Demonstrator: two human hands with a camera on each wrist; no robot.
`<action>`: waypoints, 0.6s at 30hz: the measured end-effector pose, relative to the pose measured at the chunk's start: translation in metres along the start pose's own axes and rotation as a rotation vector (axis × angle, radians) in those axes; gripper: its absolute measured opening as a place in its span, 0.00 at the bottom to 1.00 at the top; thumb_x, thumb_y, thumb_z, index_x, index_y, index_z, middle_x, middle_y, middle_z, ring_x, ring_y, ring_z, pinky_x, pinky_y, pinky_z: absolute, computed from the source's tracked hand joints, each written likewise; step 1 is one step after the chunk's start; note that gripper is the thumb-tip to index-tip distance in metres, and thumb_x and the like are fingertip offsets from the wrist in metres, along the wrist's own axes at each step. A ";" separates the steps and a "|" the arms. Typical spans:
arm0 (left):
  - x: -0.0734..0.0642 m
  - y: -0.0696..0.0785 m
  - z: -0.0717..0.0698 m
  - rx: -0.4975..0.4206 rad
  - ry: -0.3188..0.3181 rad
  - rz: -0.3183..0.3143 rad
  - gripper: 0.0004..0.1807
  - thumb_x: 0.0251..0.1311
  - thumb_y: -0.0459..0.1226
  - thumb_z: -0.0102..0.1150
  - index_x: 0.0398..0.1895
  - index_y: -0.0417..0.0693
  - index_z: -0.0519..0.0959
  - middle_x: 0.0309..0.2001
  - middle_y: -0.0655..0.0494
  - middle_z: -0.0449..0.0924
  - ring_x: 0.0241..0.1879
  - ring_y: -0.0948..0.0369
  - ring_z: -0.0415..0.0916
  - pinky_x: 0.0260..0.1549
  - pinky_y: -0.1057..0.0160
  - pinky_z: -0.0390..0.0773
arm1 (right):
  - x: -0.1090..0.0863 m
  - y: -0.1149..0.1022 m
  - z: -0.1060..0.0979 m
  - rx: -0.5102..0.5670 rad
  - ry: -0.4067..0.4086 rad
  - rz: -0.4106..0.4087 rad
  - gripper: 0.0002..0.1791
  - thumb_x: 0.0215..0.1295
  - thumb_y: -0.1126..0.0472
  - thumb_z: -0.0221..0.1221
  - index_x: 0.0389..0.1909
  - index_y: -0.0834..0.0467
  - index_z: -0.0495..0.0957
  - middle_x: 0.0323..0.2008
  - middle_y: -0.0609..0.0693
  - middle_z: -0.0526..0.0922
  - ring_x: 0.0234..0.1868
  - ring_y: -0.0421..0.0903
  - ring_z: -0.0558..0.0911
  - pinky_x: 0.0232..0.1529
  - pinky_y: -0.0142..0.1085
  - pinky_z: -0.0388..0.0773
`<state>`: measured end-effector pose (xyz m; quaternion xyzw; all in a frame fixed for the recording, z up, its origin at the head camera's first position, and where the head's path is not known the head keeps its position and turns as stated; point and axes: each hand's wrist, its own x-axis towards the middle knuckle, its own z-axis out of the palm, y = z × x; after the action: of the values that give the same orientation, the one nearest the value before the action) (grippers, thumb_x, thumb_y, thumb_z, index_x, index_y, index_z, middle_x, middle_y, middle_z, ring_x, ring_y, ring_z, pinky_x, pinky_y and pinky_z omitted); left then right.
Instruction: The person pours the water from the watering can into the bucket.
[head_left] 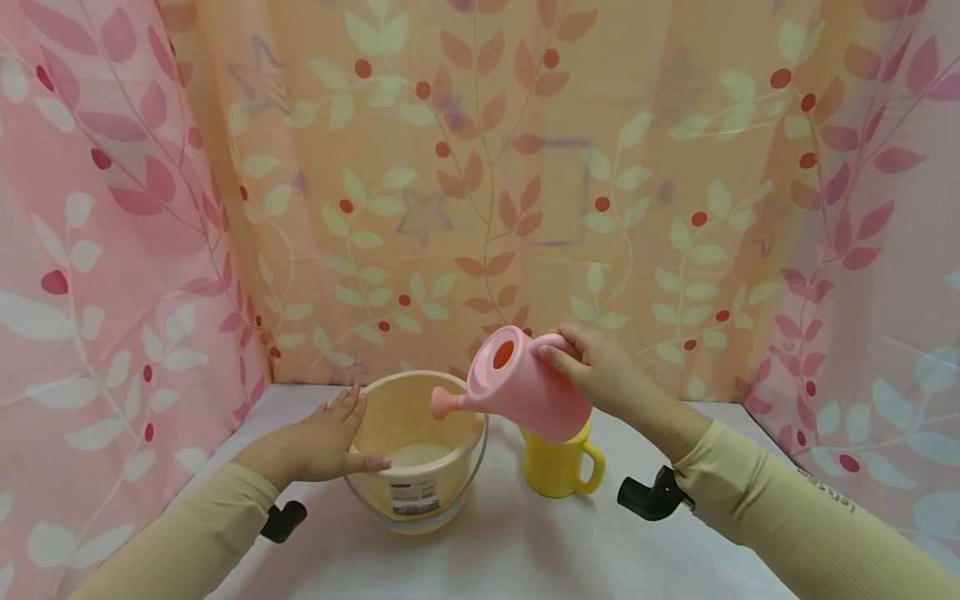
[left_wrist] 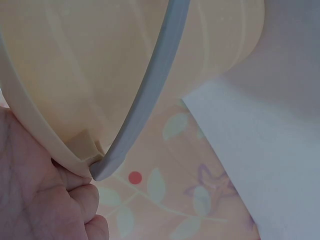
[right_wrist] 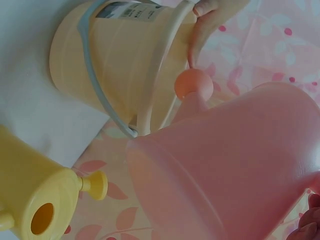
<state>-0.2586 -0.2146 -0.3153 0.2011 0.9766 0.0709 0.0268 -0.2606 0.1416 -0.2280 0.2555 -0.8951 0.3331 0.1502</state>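
Observation:
A pink watering can (head_left: pixel 536 392) is tilted with its rose hanging over the cream bucket (head_left: pixel 431 523). My right hand (head_left: pixel 600 367) grips the can's handle from the right, holding it off the table; no stream of water can be made out. Against the bucket's left rim rests my left hand (head_left: pixel 318 446), its fingers long and the thumb spread along the front rim. In the left wrist view the fingers (left_wrist: pixel 82 200) touch the rim close to the end of the grey handle (left_wrist: pixel 145 95). The bucket stands upright, its handle hanging down in front.
A yellow watering can (head_left: pixel 551 471) stands on the white table (head_left: pixel 525 550) right of the bucket, partly hidden beneath the pink can. Patterned curtains (head_left: pixel 480 167) enclose the back and both sides. Black wrist mounts (head_left: pixel 652 493) stick out below both sleeves.

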 end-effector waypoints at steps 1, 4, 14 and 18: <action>-0.001 0.001 -0.001 0.000 -0.003 -0.004 0.63 0.45 0.72 0.45 0.67 0.26 0.46 0.69 0.31 0.40 0.69 0.41 0.36 0.62 0.40 0.42 | 0.000 0.000 0.000 -0.001 0.000 0.001 0.11 0.61 0.49 0.57 0.36 0.53 0.75 0.29 0.48 0.76 0.33 0.47 0.74 0.30 0.34 0.77; -0.001 0.002 -0.002 -0.018 -0.002 0.006 0.62 0.46 0.71 0.46 0.66 0.25 0.47 0.68 0.29 0.41 0.68 0.39 0.37 0.61 0.38 0.43 | 0.000 0.000 0.000 -0.001 0.000 0.003 0.11 0.61 0.49 0.57 0.36 0.53 0.75 0.29 0.48 0.76 0.33 0.47 0.74 0.30 0.34 0.77; -0.001 0.002 -0.002 -0.019 -0.002 0.005 0.62 0.47 0.70 0.47 0.66 0.25 0.47 0.68 0.30 0.40 0.68 0.40 0.37 0.61 0.38 0.42 | 0.000 -0.002 0.000 -0.015 -0.008 0.012 0.11 0.61 0.49 0.57 0.35 0.53 0.75 0.28 0.48 0.76 0.33 0.47 0.74 0.29 0.34 0.77; 0.000 0.001 -0.001 -0.015 -0.001 0.001 0.62 0.47 0.70 0.47 0.66 0.25 0.46 0.68 0.30 0.39 0.68 0.40 0.36 0.62 0.38 0.42 | 0.000 -0.003 0.000 -0.009 -0.007 0.011 0.11 0.61 0.50 0.57 0.35 0.54 0.75 0.29 0.48 0.76 0.32 0.47 0.74 0.30 0.34 0.77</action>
<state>-0.2582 -0.2143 -0.3138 0.2014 0.9760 0.0781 0.0289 -0.2592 0.1399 -0.2263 0.2509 -0.8986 0.3290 0.1463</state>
